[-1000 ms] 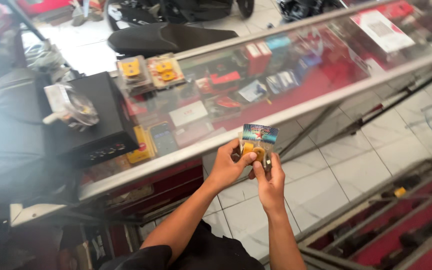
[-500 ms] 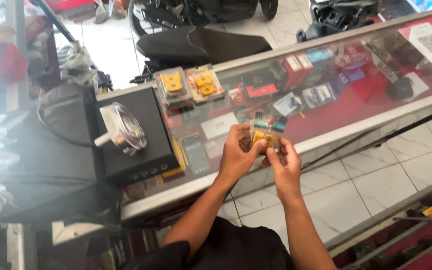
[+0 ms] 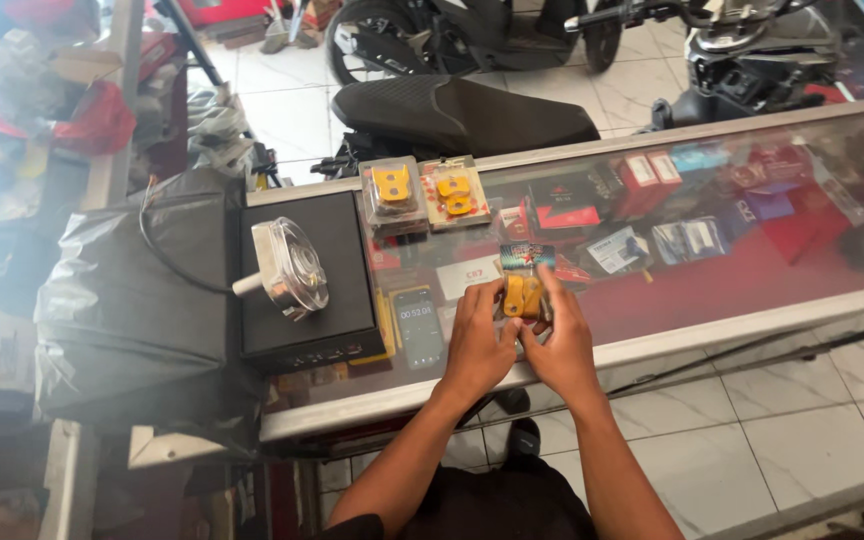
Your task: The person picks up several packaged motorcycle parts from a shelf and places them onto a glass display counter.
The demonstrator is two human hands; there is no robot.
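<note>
The left hand [image 3: 479,345] and right hand [image 3: 557,345] cover most of the small yellow pack [image 3: 522,285], so its shape is hard to tell. The motorbike [image 3: 472,40] is cut off at the top edge. Things inside the glass counter [image 3: 752,310] look too blurry to make out.

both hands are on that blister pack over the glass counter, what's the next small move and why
Probably ease the pack down onto the glass counter beside the two similar packs. Both the left hand and the right hand pinch the blister pack, which holds a yellow part, just above the counter top, so setting it flat would free a hand.
</note>
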